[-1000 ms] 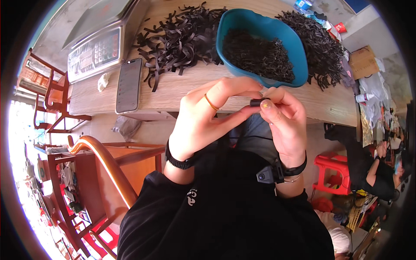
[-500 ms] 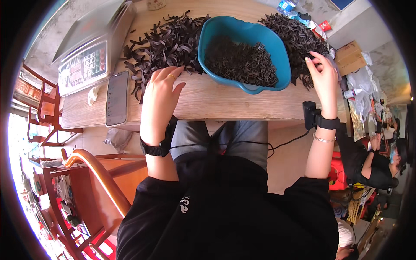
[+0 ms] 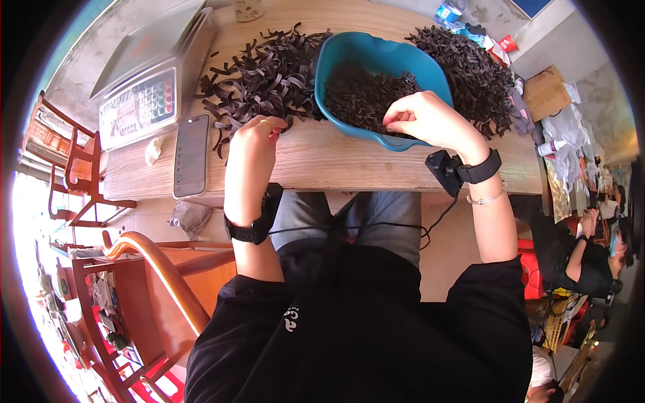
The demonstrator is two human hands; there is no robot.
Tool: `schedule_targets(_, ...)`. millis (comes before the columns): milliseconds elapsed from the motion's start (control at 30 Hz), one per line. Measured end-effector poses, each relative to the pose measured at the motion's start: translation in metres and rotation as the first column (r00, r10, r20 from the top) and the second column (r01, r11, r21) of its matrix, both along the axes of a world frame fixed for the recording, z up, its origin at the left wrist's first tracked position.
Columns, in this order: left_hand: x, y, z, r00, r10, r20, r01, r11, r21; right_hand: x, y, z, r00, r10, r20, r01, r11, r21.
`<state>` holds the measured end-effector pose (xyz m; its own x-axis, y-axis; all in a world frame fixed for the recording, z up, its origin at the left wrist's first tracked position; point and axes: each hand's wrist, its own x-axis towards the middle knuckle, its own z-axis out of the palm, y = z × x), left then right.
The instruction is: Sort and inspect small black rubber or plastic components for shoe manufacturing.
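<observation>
A teal plastic basin [image 3: 376, 138] stands on the wooden table with many short dark pieces [image 3: 359, 101] inside. Over its near right rim is my right hand [image 3: 430, 121], thumb and fingertips pinched together; anything between them is too small to make out. Left of the basin lies a loose heap of longer dark flat strips [image 3: 269, 80]. My left hand [image 3: 254, 148] is at this heap's near edge, fingers curled in, and what they may hold is hidden. A second heap of dark strips [image 3: 470, 74] spreads along the basin's right side.
A scale [image 3: 141, 101] with a keypad stands at the table's left, beside a phone [image 3: 191, 158] and a crumpled white tissue [image 3: 153, 150]. A patterned cup [image 3: 248, 9] is at the back. A wooden chair [image 3: 154, 269] is at my left; another person [image 3: 584, 258] sits far right.
My right hand has moved left from the right-hand heap to over the basin, its fingers closing to a pinch. My left hand's fingers have curled in at the left heap.
</observation>
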<state>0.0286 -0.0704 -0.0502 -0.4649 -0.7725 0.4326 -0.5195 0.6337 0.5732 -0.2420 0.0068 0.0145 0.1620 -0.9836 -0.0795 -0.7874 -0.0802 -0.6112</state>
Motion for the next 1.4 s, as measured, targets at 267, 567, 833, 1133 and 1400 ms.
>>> schedule_targets(267, -0.006, 0.011, 0.020, 0.941, 0.030, -0.337, 0.002, 0.995, 0.096, 0.001, 0.002, -0.005, 0.975, -0.061, 0.214, 0.084, 0.992, -0.096)
schedule_targets(567, -0.009, 0.018, 0.027, 0.749, 0.070, -0.658, 0.152, 0.949, 0.275, 0.005, 0.003, 0.000, 0.802, -0.062, 0.594, 0.124, 0.990, -0.065)
schedule_targets(833, -0.014, 0.021, 0.026, 0.763, 0.019, -0.647, 0.182, 0.953, 0.243, 0.001, 0.002, 0.000, 0.805, -0.058, 0.590, 0.112, 0.992, -0.055)
schedule_targets(1133, -0.018, 0.024, 0.027, 0.708, -0.046, -0.705, 0.248, 0.951, 0.187, 0.003, 0.002, -0.001, 0.762, -0.093, 0.641, 0.106, 0.994, 0.018)
schedule_targets(1400, -0.023, 0.026, 0.026, 0.710, -0.113, -0.695, 0.284, 0.949, 0.136, 0.007, 0.002, 0.002, 0.772, -0.061, 0.632, 0.118, 0.992, -0.049)
